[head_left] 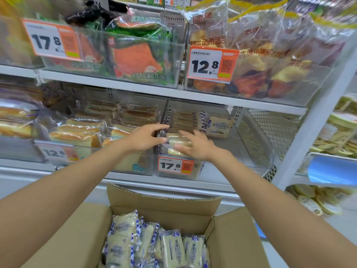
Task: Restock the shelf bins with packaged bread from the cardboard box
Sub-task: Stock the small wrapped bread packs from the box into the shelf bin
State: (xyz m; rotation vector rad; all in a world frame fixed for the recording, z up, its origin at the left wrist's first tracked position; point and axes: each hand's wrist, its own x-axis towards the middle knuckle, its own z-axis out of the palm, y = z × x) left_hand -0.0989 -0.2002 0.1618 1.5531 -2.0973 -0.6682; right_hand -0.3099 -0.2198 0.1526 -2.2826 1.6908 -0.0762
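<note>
left hand (146, 139) and right hand (195, 147) reach into bin (210, 170)

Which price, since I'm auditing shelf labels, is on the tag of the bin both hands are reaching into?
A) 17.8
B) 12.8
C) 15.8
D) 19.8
A: the tag on the front of the clear bin, just below the left hand and right hand, reads 17.8.
</note>
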